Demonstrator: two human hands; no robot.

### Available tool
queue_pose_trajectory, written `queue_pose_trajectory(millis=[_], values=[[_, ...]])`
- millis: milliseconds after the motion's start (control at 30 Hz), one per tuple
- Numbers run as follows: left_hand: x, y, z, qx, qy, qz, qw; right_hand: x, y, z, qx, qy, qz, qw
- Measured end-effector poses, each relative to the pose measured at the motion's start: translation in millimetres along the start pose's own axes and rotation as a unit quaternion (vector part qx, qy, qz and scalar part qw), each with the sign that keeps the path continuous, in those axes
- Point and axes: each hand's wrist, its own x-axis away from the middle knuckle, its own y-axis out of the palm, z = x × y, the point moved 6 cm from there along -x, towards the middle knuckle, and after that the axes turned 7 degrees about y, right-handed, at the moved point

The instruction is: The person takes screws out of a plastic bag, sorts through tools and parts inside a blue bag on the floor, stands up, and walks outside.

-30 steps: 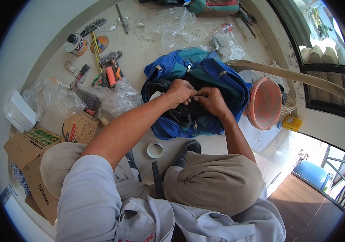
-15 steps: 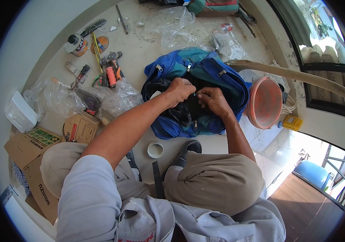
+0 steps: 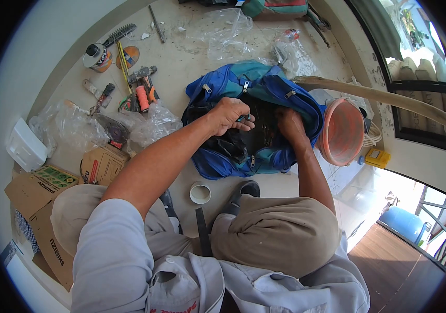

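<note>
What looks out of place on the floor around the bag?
Crumpled clear plastic lies among loose tools left of the blue bag, and pale fragments dot the smudged floor farther off. Looks like uncleared litter; no obvious spill.

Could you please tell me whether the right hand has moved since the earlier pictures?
Yes, the right hand has shifted rightward in the picture, toward the orange bucket, which stands where it was.

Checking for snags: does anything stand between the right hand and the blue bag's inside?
Nothing visible does: the blue bag gapes open and the right hand is in its opening. Black plastic lies off to the left, near the left hand. What lies under the right hand is hidden.
</note>
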Motion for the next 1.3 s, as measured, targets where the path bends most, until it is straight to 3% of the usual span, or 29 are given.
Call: queue_pose_trajectory(millis=[100,200,400,500,600,633,700,800,900,1000,1100,1167,1233,1300], values=[[1.3,6.2,0.0,0.01,-0.005,-0.01,1.0,-3.5,13.6,3.1,0.09,-0.013,-0.01,0.996],[0.8,5.6,-1.9,-0.001,-0.009,-0.011,1.0,-2.8,33.5,11.9,0.188,0.005,-0.082,0.979],[-1.4,3.4,-10.1,-0.025,-0.018,-0.003,1.0,3.0,46.1,7.2,0.221,0.019,-0.122,0.967],[0.7,2.0,-11.9,-0.024,-0.033,0.006,0.999,-1.2,47.5,24.9,0.146,-0.008,-0.025,0.989],[1.1,2.7,-15.9,-0.018,-0.046,0.012,0.999,4.5,38.7,16.3,0.108,-0.086,-0.025,0.99],[1.2,3.2,-16.5,-0.018,-0.05,0.013,0.999,7.7,28.4,10.9,-0.025,-0.026,-0.063,0.997],[1.0,5.8,-18.2,-0.013,-0.055,0.035,0.998,16.5,10.6,-3.0,-0.284,0.097,-0.135,0.944],[0.3,11.7,-22.4,0.008,-0.06,0.042,0.997,25.3,-2.4,-35.3,-0.359,0.106,-0.241,0.896],[-3.2,13.9,-28.4,-0.018,-0.07,0.013,0.997,23.3,-5.2,-42.3,-0.124,-0.05,-0.125,0.983],[-4.9,13.3,-34.0,-0.104,-0.076,-0.016,0.991,35.8,19.6,-26.8,0.185,-0.121,-0.17,0.96],[0.2,20.8,-40.1,-0.176,-0.069,-0.04,0.981,39.7,23.3,-17.5,0.315,-0.153,-0.121,0.929],[3.3,29.9,-47.9,-0.217,-0.074,-0.059,0.972,39.5,31.0,-16.0,0.339,-0.148,-0.155,0.916],[-24.6,26.8,-101.5,-0.167,-0.061,-0.162,0.971,40.5,34.0,-18.6,0.346,-0.137,-0.202,0.906],[-33.7,29.6,-125.8,-0.22,0.01,-0.24,0.946,46.5,29.5,-26.4,0.335,-0.119,-0.264,0.897]])
